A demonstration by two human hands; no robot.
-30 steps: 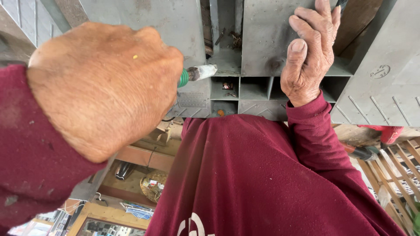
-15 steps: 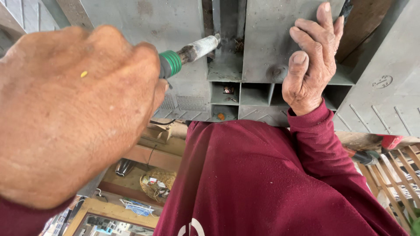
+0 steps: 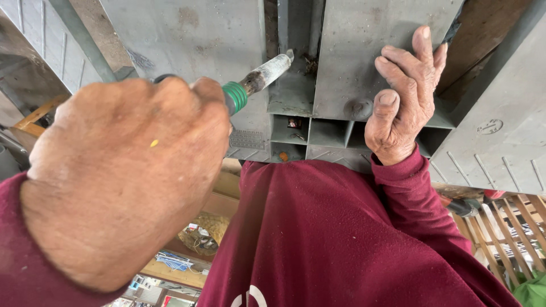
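My left hand (image 3: 122,176) fills the lower left, closed around a tool with a green collar and a dirty grey shaft (image 3: 259,79). The shaft tip points up and right, reaching the gap between two grey metal plates (image 3: 335,57) overhead. My right hand (image 3: 401,99) grips the lower edge of the right-hand plate, thumb on its face and fingers wrapped over the side. Under the plates sit small open grey compartments (image 3: 310,133). My dark red sleeves and shirt (image 3: 330,227) occupy the bottom of the view.
A ribbed grey panel (image 3: 489,153) slopes down on the right. A wooden frame (image 3: 34,116) shows at the left edge. Far below lie cardboard boxes, a basket-like object (image 3: 199,239), and slatted wood (image 3: 506,227) at the lower right.
My left hand has risen and moved right, carrying the tool tip up from beside the compartments into the gap between the plates. The right hand stays on the plate.
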